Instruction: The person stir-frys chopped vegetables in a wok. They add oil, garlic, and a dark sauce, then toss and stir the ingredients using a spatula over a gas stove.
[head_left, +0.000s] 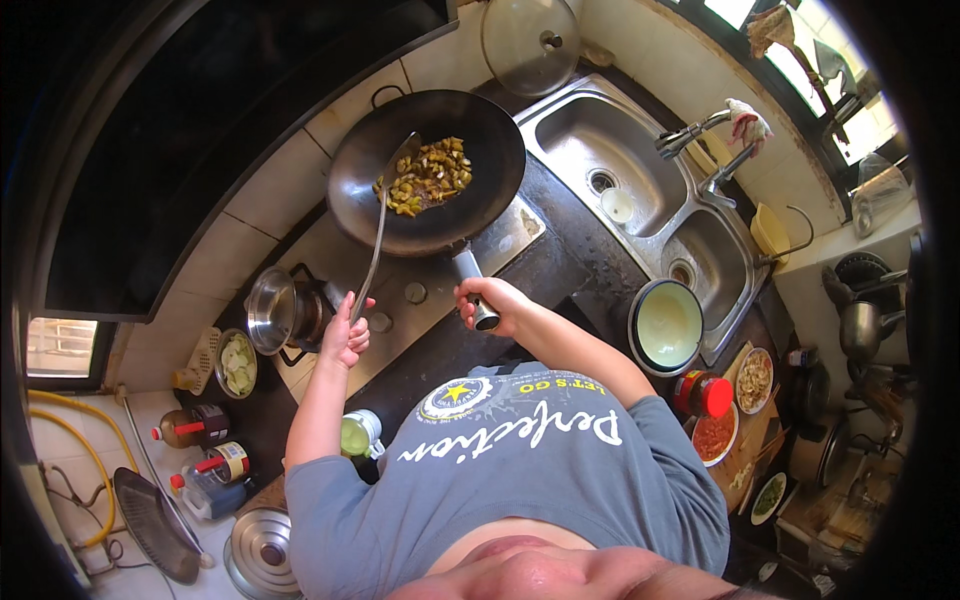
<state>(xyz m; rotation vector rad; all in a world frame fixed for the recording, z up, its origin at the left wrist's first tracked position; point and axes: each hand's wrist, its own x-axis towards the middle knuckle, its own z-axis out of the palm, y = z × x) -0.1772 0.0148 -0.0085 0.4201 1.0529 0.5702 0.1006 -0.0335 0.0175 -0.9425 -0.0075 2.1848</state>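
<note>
My left hand (347, 334) grips the long handle of a metal wok spatula (381, 217), whose blade rests against the food at the left of the wok. My right hand (491, 301) is closed around the metal handle of a large dark wok (491, 150), near the handle's end. Browned, yellow-green chopped food (442, 169) lies in a heap in the wok. Under the wok is a steel gas stove (397, 315) with round knobs; its burner beneath the wok is hidden.
A steel pan (271, 311) stands on the left burner, beside a bowl of pale slices (237, 365). Sauce bottles (214, 465) are at lower left. A double sink (615, 150) lies right, with an enamel basin (666, 326), a red-lidded jar (705, 395) and plated chopped food (754, 379) nearer me.
</note>
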